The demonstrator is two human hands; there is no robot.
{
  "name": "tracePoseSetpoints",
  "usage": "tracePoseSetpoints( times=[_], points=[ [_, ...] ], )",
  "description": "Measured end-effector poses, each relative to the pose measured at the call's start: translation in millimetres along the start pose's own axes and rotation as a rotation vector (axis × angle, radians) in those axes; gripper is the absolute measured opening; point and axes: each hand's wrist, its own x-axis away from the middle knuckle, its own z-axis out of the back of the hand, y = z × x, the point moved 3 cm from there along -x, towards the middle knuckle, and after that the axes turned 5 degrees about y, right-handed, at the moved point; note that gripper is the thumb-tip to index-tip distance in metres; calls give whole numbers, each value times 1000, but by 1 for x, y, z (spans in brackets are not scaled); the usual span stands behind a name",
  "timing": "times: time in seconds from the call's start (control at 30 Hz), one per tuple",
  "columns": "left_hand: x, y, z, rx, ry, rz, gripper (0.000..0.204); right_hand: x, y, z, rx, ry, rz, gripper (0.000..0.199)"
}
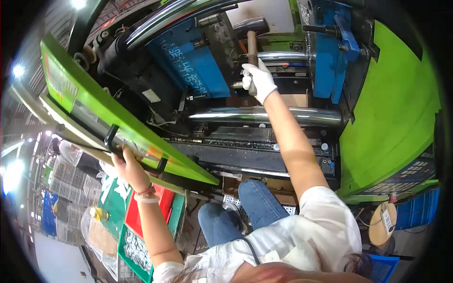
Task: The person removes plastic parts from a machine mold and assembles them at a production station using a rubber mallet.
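Observation:
My right hand (259,82), in a white glove, is closed around the wooden handle of a mallet (252,45). The mallet's dark, rounded head points away from me, inside the open machine between its two mould sides. Just left of it stands the metal mould face (219,35) on a blue block (186,61) with handwriting. My bare left hand (128,165) is wrapped around the black handle (112,139) of the green machine door (106,101), partly covering the handle. A bracelet and a pale band circle my left wrist.
Shiny steel bars (264,114) cross the machine. A second blue block (325,52) and a green housing (396,113) are at right. Lower left are a red tray (163,200) and a green bin (123,257) of small pale parts. A round wooden stool (381,225) stands at lower right.

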Motion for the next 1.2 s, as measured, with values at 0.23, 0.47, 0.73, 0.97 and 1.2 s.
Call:
tracePoseSetpoints(
  times=[0.23,0.47,0.73,0.97,1.2],
  points=[
    [5,-17,-5,-90,52,-43,17,-44,19,-2,-212,303,233,31],
    [4,-15,-4,-32,131,-40,10,-57,32,-19,235,-21,-52,17],
    [4,-14,-8,-49,114,-29,18,-65,36,-17,136,200,54,14],
    [2,-19,2,-8,72,-25,14,-58,25,-10,266,120,111,13],
    [1,-21,-4,4,108,-45,11,-49,62,-32,359,173,-46,6]
  ],
)
